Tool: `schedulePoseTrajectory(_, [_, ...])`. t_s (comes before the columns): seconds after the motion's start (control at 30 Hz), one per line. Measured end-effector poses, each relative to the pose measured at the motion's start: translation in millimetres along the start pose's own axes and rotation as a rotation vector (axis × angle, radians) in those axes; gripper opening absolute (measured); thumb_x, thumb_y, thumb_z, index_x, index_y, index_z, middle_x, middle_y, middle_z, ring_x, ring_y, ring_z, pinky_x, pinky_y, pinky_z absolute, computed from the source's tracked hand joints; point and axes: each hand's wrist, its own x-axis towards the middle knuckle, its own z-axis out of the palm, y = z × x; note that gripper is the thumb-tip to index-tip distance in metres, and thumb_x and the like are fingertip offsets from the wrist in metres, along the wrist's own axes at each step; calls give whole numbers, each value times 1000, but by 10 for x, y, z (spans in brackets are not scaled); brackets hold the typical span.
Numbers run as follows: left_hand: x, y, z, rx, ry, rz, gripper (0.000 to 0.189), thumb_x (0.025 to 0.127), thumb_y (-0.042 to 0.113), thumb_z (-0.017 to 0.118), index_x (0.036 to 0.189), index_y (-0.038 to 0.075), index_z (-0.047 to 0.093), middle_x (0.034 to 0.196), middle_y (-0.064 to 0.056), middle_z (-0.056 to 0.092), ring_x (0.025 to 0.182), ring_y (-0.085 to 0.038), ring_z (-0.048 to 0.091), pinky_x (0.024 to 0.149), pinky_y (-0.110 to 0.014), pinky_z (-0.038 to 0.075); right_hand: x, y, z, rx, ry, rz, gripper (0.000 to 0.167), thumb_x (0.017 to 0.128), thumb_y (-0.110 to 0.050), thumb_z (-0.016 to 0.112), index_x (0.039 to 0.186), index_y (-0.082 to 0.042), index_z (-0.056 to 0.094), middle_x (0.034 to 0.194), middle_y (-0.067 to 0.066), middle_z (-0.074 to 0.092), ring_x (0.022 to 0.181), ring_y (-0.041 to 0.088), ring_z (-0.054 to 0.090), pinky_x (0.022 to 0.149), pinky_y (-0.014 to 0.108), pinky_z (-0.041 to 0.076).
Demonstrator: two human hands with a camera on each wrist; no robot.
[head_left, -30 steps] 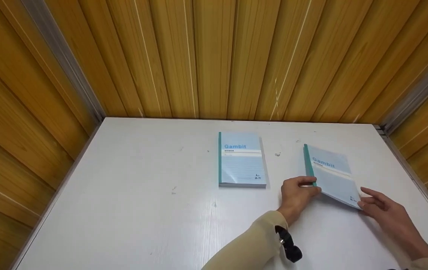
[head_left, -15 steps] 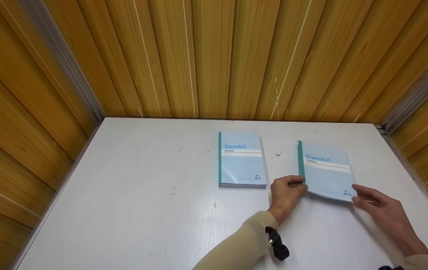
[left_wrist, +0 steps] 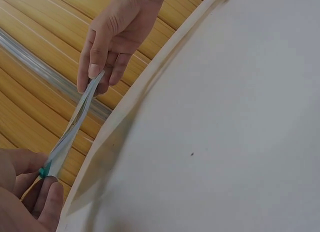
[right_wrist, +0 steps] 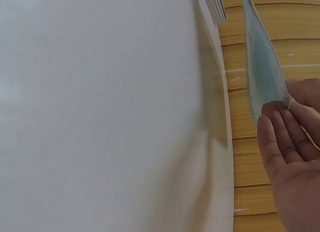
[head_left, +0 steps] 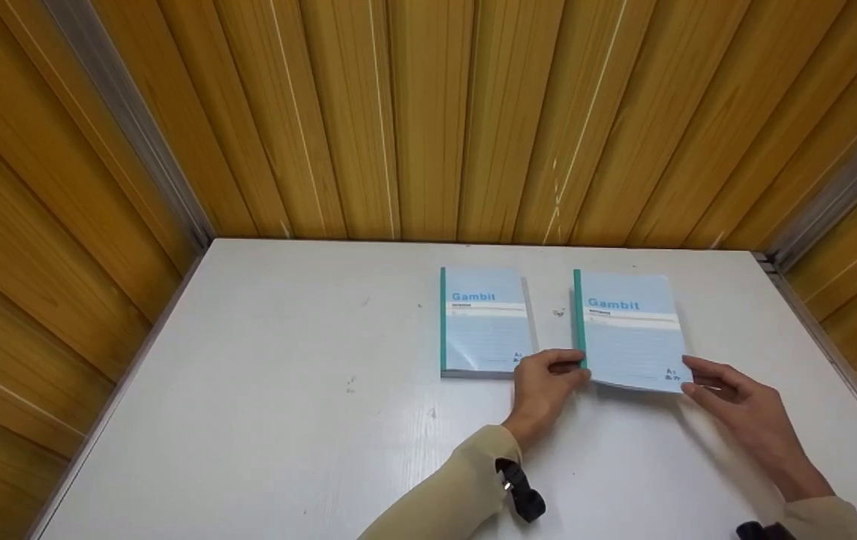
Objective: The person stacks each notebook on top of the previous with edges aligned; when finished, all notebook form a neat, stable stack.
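A light blue notebook (head_left: 631,349) with a green spine and "Gambit" on its cover is held up off the table, right of centre. My left hand (head_left: 545,394) pinches the spine near its lower end. At the opposite lower corner, my right hand (head_left: 747,409) has the edge between thumb and fingers. The left wrist view catches the notebook (left_wrist: 75,127) edge-on, sagging slightly between both hands. To the left lies a matching stack of notebooks (head_left: 482,330), its lower right corner partly behind my left hand. Page edges of that stack (right_wrist: 215,7) show in the right wrist view.
The white table (head_left: 248,390) carries small scuff marks. Yellow wood-look panels (head_left: 428,120) close it off at the back and both sides. Black straps (head_left: 522,491) sit around the sleeved wrists.
Both hands have carried the notebook leftward, towards the stack. It has turned from slanted to nearly straight, almost in line with the stack. The stack has stayed put.
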Motion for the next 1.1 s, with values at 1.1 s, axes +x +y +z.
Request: schedulePoseTrajectory(1.1, [-23,-23,-1114,84,89,141,25,91,1,83,115,4,80,106,-2,78,97,-13,74,85,-25,61,472,-635,875,140,-106,-163,43,100,-14,77,140,-2,67,136,14,68,112,5,64,95,14,52])
